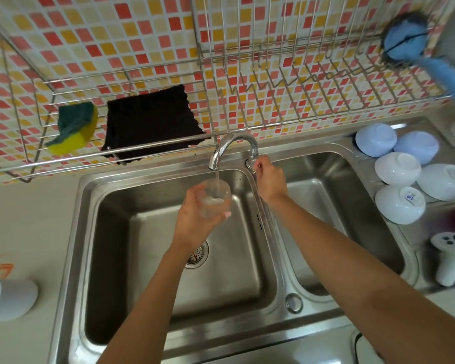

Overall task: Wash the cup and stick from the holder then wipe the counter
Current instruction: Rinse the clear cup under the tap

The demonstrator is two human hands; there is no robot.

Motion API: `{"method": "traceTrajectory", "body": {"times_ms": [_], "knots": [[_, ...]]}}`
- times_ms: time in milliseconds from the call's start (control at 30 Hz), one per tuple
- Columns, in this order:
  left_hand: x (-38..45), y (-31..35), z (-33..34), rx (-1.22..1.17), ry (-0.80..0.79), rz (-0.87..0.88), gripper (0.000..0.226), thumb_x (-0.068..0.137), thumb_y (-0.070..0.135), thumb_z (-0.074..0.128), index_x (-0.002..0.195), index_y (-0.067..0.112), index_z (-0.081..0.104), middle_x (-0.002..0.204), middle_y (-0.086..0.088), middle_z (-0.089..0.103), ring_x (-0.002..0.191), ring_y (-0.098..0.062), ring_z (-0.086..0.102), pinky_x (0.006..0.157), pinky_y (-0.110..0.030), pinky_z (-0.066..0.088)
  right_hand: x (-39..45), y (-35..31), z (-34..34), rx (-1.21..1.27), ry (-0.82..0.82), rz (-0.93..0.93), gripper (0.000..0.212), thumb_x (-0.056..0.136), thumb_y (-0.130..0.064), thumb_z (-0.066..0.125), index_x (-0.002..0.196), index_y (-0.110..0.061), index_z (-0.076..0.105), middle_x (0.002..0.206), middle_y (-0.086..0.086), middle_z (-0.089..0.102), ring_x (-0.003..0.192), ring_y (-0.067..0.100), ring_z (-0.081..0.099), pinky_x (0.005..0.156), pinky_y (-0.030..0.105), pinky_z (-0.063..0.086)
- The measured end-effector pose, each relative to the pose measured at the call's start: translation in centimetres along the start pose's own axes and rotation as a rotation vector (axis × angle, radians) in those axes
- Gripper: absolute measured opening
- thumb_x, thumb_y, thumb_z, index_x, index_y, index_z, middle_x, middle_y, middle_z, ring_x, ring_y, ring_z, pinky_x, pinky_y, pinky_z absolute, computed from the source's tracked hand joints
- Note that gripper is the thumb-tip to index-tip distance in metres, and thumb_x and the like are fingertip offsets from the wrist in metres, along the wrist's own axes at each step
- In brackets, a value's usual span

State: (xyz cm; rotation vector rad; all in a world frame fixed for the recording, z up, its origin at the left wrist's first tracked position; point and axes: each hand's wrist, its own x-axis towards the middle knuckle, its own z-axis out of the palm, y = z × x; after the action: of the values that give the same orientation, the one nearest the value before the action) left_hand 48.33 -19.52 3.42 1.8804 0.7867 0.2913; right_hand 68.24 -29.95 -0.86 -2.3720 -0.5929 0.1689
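Head view, with the faucet point(231, 148) as landmark. I see the left hand point(197, 219) gripping a clear cup point(216, 199) directly beneath the faucet's spout, fingers and thumb curled round its wall; a stream of water falls into the upright cup, over the left basin of the steel sink point(142, 232). My right hand point(269, 177) sits just right of the faucet, fingers pinched on what appears to be its handle, which the hand mostly hides. Left of the faucet and above it, a wire rack point(19, 166) carries a yellow-green sponge point(74, 127) and a black cloth point(153, 119). Right of the faucet, overturned bowls point(397, 169) lie on the drainboard. Far left of the faucet, a pale desk point(37, 219) borders the sink. I cannot see the stick.
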Motion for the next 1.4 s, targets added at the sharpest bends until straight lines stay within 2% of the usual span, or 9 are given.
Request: {"method": "traceTrajectory", "body": {"times_ms": [100, 267, 533, 700, 800, 900, 967, 1133, 1400], "knots": [[0.2, 0.3, 0.3, -0.040, 0.008, 0.004, 0.077, 0.063, 0.027, 0.089, 0.121, 0.043, 0.040, 0.120, 0.016, 0.058, 0.109, -0.001, 0.055, 0.085, -0.010, 0.043, -0.1, 0.3, 0.1, 0.112, 0.029, 0.052, 0.008, 0.098, -0.012, 0.048, 0.098, -0.016, 0.055, 0.083, 0.011, 0.067, 0.073, 0.031, 0.062, 0.066, 0.040, 0.053], [0.1, 0.5, 0.1, -0.105, 0.032, 0.052, 0.081, 0.063, 0.025, 0.089, 0.126, 0.043, 0.041, 0.121, 0.013, 0.060, 0.112, -0.008, 0.058, 0.093, -0.025, 0.049, -0.3, 0.0, 0.3, 0.151, 0.031, 0.077, 0.008, 0.099, -0.012, 0.047, 0.100, -0.013, 0.055, 0.085, 0.011, 0.067, 0.072, 0.027, 0.059, 0.063, 0.028, 0.040], [-1.6, -0.2, -0.9, -0.093, 0.080, 0.055, 0.082, 0.064, 0.025, 0.089, 0.130, 0.035, 0.041, 0.121, 0.015, 0.057, 0.110, -0.005, 0.056, 0.091, -0.021, 0.048, -1.7, -0.6, -0.2, 0.185, 0.034, 0.119, 0.027, 0.104, -0.020, 0.034, 0.121, -0.014, 0.055, 0.100, 0.015, 0.066, 0.085, 0.030, 0.060, 0.069, 0.027, 0.037], [-3.0, -2.0, -1.6, -0.081, 0.100, 0.040, 0.081, 0.063, 0.024, 0.089, 0.128, 0.034, 0.042, 0.116, 0.022, 0.055, 0.105, 0.002, 0.056, 0.082, -0.009, 0.043, -6.1, -0.7, -0.6, 0.196, 0.090, 0.092, 0.036, 0.105, -0.022, 0.033, 0.138, -0.018, 0.047, 0.100, 0.015, 0.069, 0.088, 0.034, 0.065, 0.076, 0.038, 0.050], [-4.3, -4.0, -1.7, -0.045, 0.101, 0.025, 0.083, 0.062, 0.022, 0.090, 0.128, 0.031, 0.041, 0.118, 0.018, 0.054, 0.108, -0.003, 0.056, 0.090, -0.017, 0.046, -10.2, 0.1, 0.4, 0.165, 0.113, 0.043, 0.036, 0.103, -0.022, 0.038, 0.136, -0.014, 0.050, 0.115, 0.013, 0.068, 0.102, 0.031, 0.064, 0.085, 0.038, 0.050], [-6.1, -7.1, -1.7, 0.006, 0.099, 0.022, 0.084, 0.060, 0.020, 0.089, 0.126, 0.037, 0.041, 0.123, 0.011, 0.052, 0.113, -0.007, 0.054, 0.099, -0.034, 0.047, -14.6, 1.7, 2.7, 0.056, 0.032, -0.069, 0.039, 0.101, -0.025, 0.042, 0.135, -0.009, 0.052, 0.132, 0.011, 0.060, 0.120, 0.028, 0.056, 0.098, 0.038, 0.046], [-7.6, -8.7, -1.6, 0.061, 0.089, 0.011, 0.085, 0.060, 0.018, 0.089, 0.125, 0.039, 0.039, 0.124, 0.010, 0.049, 0.113, -0.006, 0.051, 0.099, -0.033, 0.046, -17.4, 2.8, 4.3, -0.037, -0.060, -0.148, 0.046, 0.100, -0.033, 0.036, 0.135, -0.008, 0.052, 0.135, 0.012, 0.057, 0.125, 0.029, 0.053, 0.105, 0.040, 0.043], [-10.8, -11.8, -1.4, 0.289, 0.069, -0.016, 0.087, 0.057, 0.019, 0.089, 0.129, 0.027, 0.042, 0.125, 0.003, 0.047, 0.112, -0.020, 0.051, 0.095, -0.034, 0.046, -23.0, 4.4, 6.6, -0.359, -0.397, -0.275, 0.066, 0.099, -0.049, 0.015, 0.153, -0.011, 0.016, 0.160, 0.005, 0.018, 0.148, 0.018, 0.009, 0.120, 0.035, 0.002], [-12.2, -13.1, -1.8, 0.718, 0.049, 0.061, 0.083, 0.056, 0.026, 0.086, 0.128, 0.022, 0.046, 0.121, -0.006, 0.054, 0.109, -0.029, 0.052, 0.094, -0.043, 0.040, -23.6, 4.2, 6.5, -0.459, -0.489, -0.265, 0.070, 0.101, -0.053, 0.016, 0.154, -0.012, -0.006, 0.162, 0.004, -0.007, 0.147, 0.016, -0.013, 0.121, 0.038, -0.003]]}}
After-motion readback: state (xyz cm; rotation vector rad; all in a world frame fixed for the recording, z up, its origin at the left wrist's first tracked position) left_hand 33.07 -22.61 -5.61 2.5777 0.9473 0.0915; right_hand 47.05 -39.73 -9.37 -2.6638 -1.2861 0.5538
